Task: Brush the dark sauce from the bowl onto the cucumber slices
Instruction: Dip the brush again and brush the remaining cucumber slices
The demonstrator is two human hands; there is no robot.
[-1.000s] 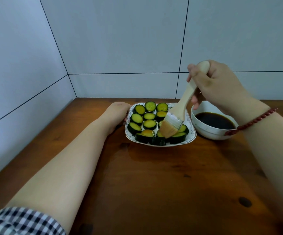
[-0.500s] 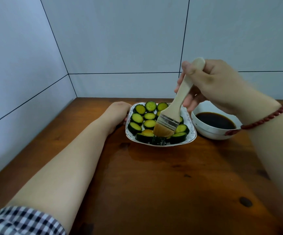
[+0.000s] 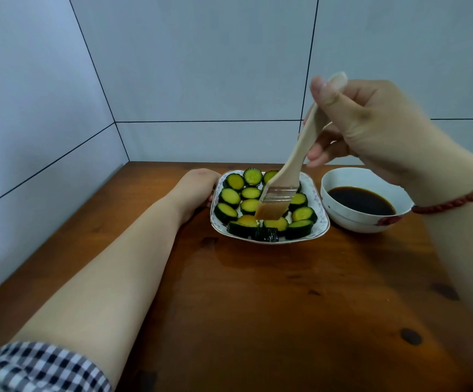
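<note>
Several cucumber slices (image 3: 229, 196) lie in a white patterned plate (image 3: 321, 219) at the table's far middle. Some front slices look orange-brown with sauce. My right hand (image 3: 371, 128) grips the wooden handle of a flat brush (image 3: 289, 171), whose sauce-stained bristles hang just above the middle and front slices. A white bowl (image 3: 340, 217) of dark sauce (image 3: 361, 204) stands right of the plate. My left hand (image 3: 198, 188) holds the plate's left rim; its fingers are hidden behind the hand.
The brown wooden table (image 3: 272, 306) stretches toward me in front of the plate. White tiled walls (image 3: 201, 66) close the back and left sides. A red bead bracelet (image 3: 456, 205) circles my right wrist, close to the bowl's right rim.
The brush has moved left across the plate, from the right front slices toward the middle, and has lifted slightly. My right hand rose with it. The left hand stayed on the plate.
</note>
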